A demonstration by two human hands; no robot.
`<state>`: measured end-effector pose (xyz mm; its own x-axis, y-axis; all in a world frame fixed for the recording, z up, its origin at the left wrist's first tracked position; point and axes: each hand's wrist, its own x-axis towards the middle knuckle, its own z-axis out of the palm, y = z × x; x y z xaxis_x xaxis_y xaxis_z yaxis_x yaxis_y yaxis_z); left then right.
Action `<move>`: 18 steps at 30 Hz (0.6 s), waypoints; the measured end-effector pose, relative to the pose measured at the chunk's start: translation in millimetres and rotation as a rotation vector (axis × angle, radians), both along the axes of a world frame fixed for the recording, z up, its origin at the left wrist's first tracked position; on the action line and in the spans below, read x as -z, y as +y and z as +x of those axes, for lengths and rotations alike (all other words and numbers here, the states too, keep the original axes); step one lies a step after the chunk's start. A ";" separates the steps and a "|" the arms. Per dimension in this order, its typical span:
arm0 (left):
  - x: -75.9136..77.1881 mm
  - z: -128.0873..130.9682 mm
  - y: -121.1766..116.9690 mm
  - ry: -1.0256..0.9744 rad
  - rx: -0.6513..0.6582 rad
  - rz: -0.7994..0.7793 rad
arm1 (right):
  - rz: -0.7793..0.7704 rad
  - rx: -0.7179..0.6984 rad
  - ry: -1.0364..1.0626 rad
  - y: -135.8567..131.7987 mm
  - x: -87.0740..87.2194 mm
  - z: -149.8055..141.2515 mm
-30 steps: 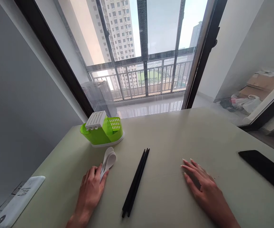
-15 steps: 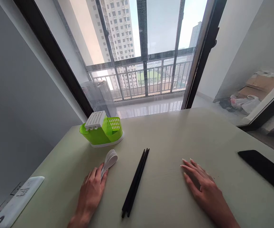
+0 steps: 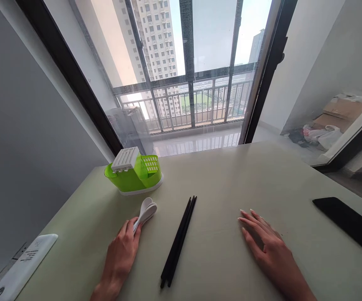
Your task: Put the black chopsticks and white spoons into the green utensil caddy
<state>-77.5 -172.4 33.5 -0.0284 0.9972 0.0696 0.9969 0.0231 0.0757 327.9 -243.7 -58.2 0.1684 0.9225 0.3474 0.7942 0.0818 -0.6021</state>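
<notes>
My left hand [image 3: 123, 246] is closed around the handles of several white spoons [image 3: 147, 210], whose bowls point away from me and fan slightly apart. My fingers cover most of the handles. Right of the spoons lies a bunch of black chopsticks [image 3: 178, 242] on the table, with thin ends pointing away. My right hand [image 3: 265, 240] rests palm down on the tabletop with fingers stretched out, holding nothing. Beyond the spoons stands a green and white utensil caddy [image 3: 133, 177] with a slotted white top on its left part and a perforated back wall on the right.
The pale table [image 3: 218, 179] reaches to a glass door. A long white object [image 3: 27, 263], possibly a power strip, lies at the left edge. A flat black object [image 3: 347, 223] lies at the right. Cardboard boxes [image 3: 345, 110] and bags sit on the floor behind the glass.
The spoons in my left hand have fanned out a little more, and their bowls have shifted slightly. My right hand rests in the same place.
</notes>
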 end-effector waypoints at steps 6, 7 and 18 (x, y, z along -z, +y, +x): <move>-6.2 9.3 1.8 0.069 -0.069 -0.065 | -0.003 -0.011 0.015 -0.1 0.2 0.1; -7.2 11.6 2.0 0.099 -0.087 -0.080 | -0.003 -0.017 0.018 0.3 0.8 0.2; 9.2 5.0 13.1 0.106 0.007 0.007 | -0.018 0.001 0.007 10.4 -31.3 -6.6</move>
<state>-72.5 -159.3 24.3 -0.0137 0.9968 0.0787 0.9994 0.0161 -0.0299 321.3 -233.3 -26.9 0.1715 0.9286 0.3291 0.7899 0.0701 -0.6093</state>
